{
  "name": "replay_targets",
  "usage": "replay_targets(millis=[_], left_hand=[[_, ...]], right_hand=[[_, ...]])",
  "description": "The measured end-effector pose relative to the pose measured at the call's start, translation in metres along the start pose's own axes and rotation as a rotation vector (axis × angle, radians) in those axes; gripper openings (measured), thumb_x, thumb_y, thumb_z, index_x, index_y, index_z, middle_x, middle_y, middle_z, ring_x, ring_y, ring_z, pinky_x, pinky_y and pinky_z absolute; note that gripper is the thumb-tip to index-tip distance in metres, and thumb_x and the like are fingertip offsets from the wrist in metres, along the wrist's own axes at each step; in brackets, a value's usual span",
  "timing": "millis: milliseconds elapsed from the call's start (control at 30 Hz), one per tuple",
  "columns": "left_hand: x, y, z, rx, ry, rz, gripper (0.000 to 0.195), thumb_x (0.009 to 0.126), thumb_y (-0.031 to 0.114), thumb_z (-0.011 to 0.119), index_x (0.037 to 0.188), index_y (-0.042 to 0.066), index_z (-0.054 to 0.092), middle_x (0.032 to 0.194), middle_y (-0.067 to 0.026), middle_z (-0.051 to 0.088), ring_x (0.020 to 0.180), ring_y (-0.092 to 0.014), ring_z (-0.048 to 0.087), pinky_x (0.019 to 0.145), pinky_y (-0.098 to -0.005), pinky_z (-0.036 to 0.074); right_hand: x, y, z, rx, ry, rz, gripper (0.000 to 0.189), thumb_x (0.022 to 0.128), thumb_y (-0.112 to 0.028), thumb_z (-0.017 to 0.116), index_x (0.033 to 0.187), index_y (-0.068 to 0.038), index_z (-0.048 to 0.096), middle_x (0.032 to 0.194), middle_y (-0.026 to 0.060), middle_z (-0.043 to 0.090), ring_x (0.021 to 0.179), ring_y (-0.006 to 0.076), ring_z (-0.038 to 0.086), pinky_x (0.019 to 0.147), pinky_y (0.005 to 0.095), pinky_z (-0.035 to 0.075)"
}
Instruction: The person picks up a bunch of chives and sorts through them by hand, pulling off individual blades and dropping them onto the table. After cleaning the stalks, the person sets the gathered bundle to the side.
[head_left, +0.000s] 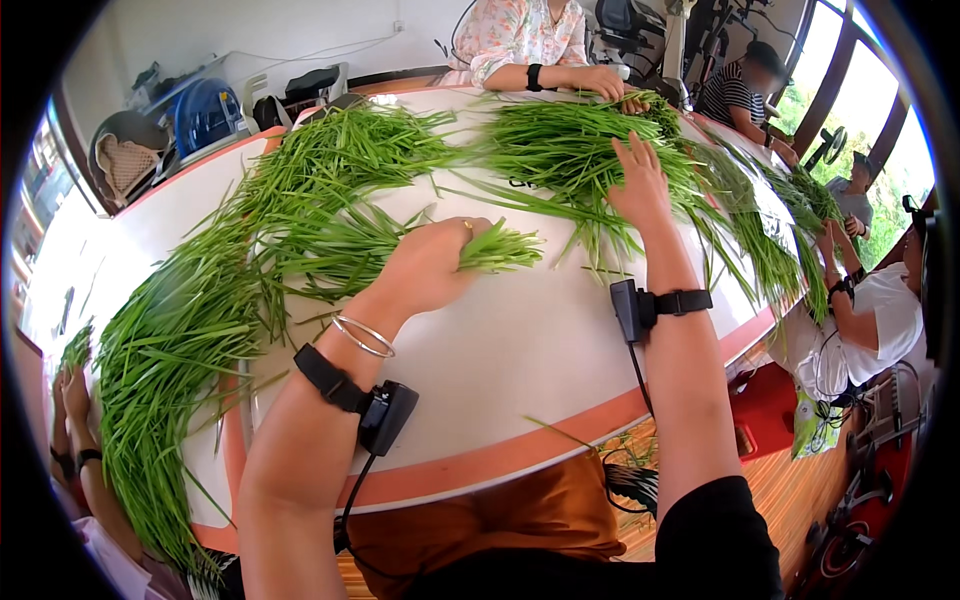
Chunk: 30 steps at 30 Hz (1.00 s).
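My left hand (439, 259) is closed around a bunch of garlic chives (499, 247) over the table. Pale cut ends poke out on the right of the fist, and the long green leaves trail left. Fingers spread, my right hand (641, 184) is at the right part of a loose pile of chives (555, 146). Whether its fingertips touch the leaves, I cannot tell. Nothing is seen held in that hand.
A long heap of chives (180, 330) curves along the left of the white table (480, 360), which has an orange edge. Across from me a person's hand (600, 81) rests by the far pile. Co-workers handle chives at both sides. A clear plastic sheet (750, 191) lies at right.
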<state>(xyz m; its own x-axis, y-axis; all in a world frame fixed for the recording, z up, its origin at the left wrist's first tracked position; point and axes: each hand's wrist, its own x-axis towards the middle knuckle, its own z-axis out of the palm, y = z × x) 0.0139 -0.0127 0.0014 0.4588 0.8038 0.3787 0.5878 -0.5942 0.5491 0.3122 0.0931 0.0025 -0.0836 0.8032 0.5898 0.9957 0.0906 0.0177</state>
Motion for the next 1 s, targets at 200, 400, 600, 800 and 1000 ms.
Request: replay_targets(millis=[200,400,600,800,1000], left_hand=[[-0.001,-0.008,-0.002,0.045,-0.042,-0.041,0.027,0.07,0.008,0.065,0.094,0.001,0.055,0.084,-0.0209,0.058,0.083,-0.04,0.054,0.071,-0.0422,0.044],[-0.002,-0.005,0.001,0.015,-0.003,-0.018,0.027,0.069,0.007,0.065,0.093,0.001,0.054,0.084,-0.021,0.058,0.083,-0.041,0.054,0.071,-0.042,0.044],[0.0,-0.003,0.001,0.009,-0.005,-0.002,0.025,0.069,0.007,0.065,0.09,0.001,0.052,0.083,-0.0215,0.057,0.083,-0.042,0.052,0.07,-0.0422,0.043],[0.0,0.0,-0.001,0.035,-0.029,-0.028,0.024,0.069,0.006,0.065,0.089,0.001,0.052,0.082,-0.0215,0.057,0.083,-0.042,0.052,0.069,-0.0422,0.043],[-0.002,0.001,-0.004,0.032,-0.046,-0.045,0.027,0.069,0.007,0.065,0.094,0.001,0.054,0.083,-0.0212,0.058,0.083,-0.041,0.053,0.07,-0.0421,0.043]], right_hand=[[-0.002,-0.008,0.019,0.05,-0.301,0.071,0.049,0.072,-0.004,0.056,0.12,-0.017,0.056,0.121,0.0097,0.054,0.113,0.0291,0.05,0.095,0.0461,0.039],[-0.005,-0.023,-0.018,0.109,-0.593,-0.087,0.025,0.07,-0.023,0.066,0.088,-0.006,0.069,0.094,0.0151,0.066,0.088,0.0341,0.062,0.08,0.0413,0.048],[-0.013,-0.001,-0.032,0.24,-0.252,-0.035,0.083,0.061,-0.059,0.07,0.123,-0.007,0.053,0.122,0.0185,0.054,0.113,0.0334,0.051,0.096,0.0368,0.04],[-0.012,-0.003,-0.015,0.159,-0.589,0.05,0.118,0.049,-0.072,0.07,0.14,-0.008,0.032,0.135,0.0194,0.043,0.125,0.0366,0.041,0.104,0.0386,0.033],[-0.021,-0.025,-0.025,0.172,-0.673,-0.228,0.095,0.055,-0.044,0.079,0.133,-0.005,0.04,0.124,0.021,0.052,0.113,0.0354,0.05,0.094,0.0406,0.042]])
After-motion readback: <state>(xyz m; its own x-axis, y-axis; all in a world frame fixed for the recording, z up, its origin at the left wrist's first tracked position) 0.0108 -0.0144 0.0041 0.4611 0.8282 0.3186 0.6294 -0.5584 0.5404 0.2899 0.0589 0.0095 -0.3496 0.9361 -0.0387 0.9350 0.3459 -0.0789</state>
